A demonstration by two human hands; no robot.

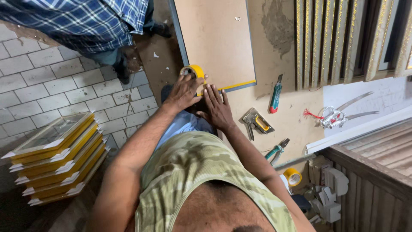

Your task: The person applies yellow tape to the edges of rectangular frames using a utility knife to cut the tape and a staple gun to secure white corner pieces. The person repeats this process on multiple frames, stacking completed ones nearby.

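Gripping a yellow tape roll point(194, 71) at the backing board's point(216, 38) near-left corner, the left hand point(184, 92) curls closed around it; the right hand point(217, 108) lies open, fingers spread, pressing the yellow taped edge.

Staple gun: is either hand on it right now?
No. The staple gun lies alone on the worktop; the left hand holds the yellow tape roll and the right hand presses the board's taped edge.

A picture-framing workshop: gilded moulding lengths point(343, 38) at two o'clock, stacked yellow frames point(56, 159) at eight o'clock (glazed, corner-protected), a staple gun point(256, 122) on the scuffed bench point(292, 111)
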